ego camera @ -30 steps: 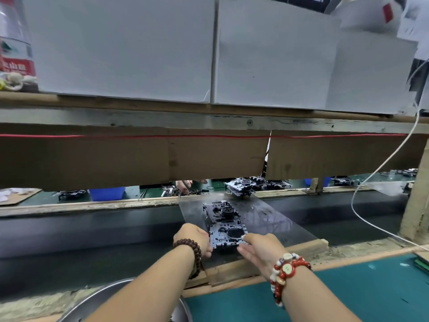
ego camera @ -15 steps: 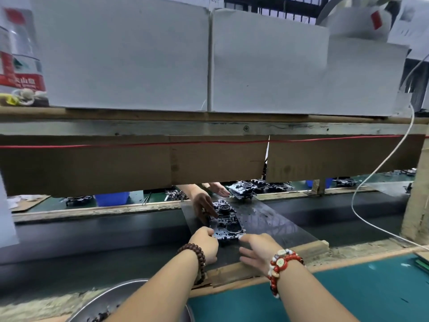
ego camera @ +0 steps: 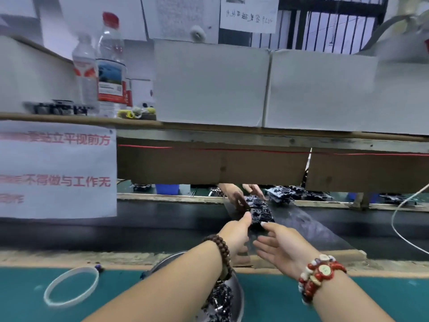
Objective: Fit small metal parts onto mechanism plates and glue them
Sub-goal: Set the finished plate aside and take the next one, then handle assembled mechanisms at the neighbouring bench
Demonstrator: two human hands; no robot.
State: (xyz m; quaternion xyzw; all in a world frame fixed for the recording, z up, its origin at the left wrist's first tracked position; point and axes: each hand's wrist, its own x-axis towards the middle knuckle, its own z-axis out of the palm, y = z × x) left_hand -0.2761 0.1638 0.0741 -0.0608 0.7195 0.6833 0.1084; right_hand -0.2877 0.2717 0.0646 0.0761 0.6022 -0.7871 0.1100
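Dark mechanism plates (ego camera: 260, 211) lie in a row on a clear plastic sheet (ego camera: 308, 226) that spans the black conveyor belt. My left hand (ego camera: 236, 233) reaches forward, its fingertips touching the near plate's left edge. My right hand (ego camera: 278, 246) is stretched out beside it with fingers straight, a fingertip at the plate's near right corner. Another person's hand (ego camera: 240, 198) holds the far plate from the opposite side. A metal bowl (ego camera: 236, 296) of small dark metal parts sits under my left forearm.
A wooden shelf (ego camera: 209, 126) with white boxes, water bottles (ego camera: 111, 66) and a printed notice (ego camera: 55, 170) hangs above the belt. A clear ring (ego camera: 72, 285) lies on the green mat (ego camera: 267, 298). A white cable (ego camera: 399, 219) loops at right. More mechanisms (ego camera: 281, 194) sit across the belt.
My view has swung left and up. Both my hands pushed the plates farther along the sheet, and my fingers have straightened. The other person's hand has come in and taken the far plate.
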